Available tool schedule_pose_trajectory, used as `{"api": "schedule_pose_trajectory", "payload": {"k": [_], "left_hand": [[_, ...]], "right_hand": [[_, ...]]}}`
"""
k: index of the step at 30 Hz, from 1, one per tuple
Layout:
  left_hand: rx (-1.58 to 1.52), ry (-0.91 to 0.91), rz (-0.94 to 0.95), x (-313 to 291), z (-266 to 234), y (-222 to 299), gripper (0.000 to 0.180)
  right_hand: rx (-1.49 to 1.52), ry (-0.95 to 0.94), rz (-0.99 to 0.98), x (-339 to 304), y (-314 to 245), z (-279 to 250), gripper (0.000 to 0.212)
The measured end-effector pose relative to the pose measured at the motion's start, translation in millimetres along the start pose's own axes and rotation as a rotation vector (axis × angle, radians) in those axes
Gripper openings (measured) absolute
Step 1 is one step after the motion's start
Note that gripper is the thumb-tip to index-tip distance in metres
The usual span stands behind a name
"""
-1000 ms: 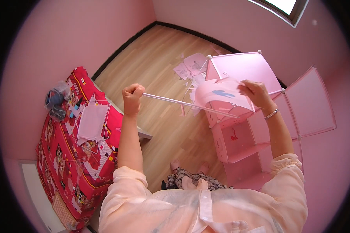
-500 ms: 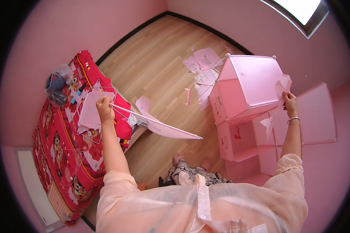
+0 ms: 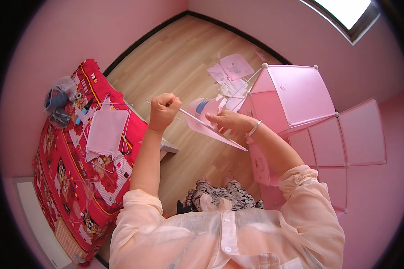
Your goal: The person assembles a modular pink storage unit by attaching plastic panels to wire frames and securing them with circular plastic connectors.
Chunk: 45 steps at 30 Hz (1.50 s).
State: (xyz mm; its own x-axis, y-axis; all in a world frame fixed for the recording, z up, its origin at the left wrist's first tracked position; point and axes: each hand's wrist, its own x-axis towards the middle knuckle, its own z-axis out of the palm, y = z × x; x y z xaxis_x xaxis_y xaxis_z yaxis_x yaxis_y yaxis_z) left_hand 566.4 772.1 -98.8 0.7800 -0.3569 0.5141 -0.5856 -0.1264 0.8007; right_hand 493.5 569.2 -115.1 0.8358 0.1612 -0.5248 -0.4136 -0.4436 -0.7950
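Observation:
My left hand [image 3: 164, 110] is closed round the white-edged frame of a thin pink panel [image 3: 206, 127], which slants down to the right in front of me. My right hand [image 3: 231, 122] is at the panel's middle, thumb stretched out and fingers apart, touching or just beside its face. Whether it pinches any sheet there is hidden. A curved pink sheet with a blue patch [image 3: 202, 106] shows behind the panel. On my right stands a pink cube storage cabinet [image 3: 303, 94] with white rods and round connectors.
A bed with a red patterned cover [image 3: 63, 179] is at the left, bearing stacked pink panels [image 3: 105, 132], wire frames and a clear plastic bag [image 3: 60, 96]. Torn pink sheets [image 3: 237, 66] lie on the wooden floor [image 3: 166, 54] beside the cabinet. Pink walls meet at the far corner.
My right hand has moved left from the cabinet to the panel; the torn pink piece it held is no longer plainly in it. My left hand has brought the panel rightward and up.

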Motion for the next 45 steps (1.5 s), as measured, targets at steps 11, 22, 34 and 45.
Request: {"api": "schedule_pose_trajectory", "payload": {"k": [11,22,34,45], "left_hand": [[0.397,-0.293,0.494,45.9,36.6,16.0,0.020],[0.464,0.059,0.310,63.5,-18.5,34.3,0.028],[0.460,0.098,0.313,70.1,-13.2,23.2,0.027],[0.310,0.112,0.041,73.5,-41.1,-32.6,0.023]], "right_hand": [[0.351,0.170,0.054,78.8,63.7,-40.8,0.017],[1.070,0.744,0.231,197.1,108.3,-245.9,0.010],[0.903,0.846,0.119,230.3,46.6,-329.9,0.014],[0.956,0.971,-0.036,221.1,39.0,-330.2,0.010]]}}
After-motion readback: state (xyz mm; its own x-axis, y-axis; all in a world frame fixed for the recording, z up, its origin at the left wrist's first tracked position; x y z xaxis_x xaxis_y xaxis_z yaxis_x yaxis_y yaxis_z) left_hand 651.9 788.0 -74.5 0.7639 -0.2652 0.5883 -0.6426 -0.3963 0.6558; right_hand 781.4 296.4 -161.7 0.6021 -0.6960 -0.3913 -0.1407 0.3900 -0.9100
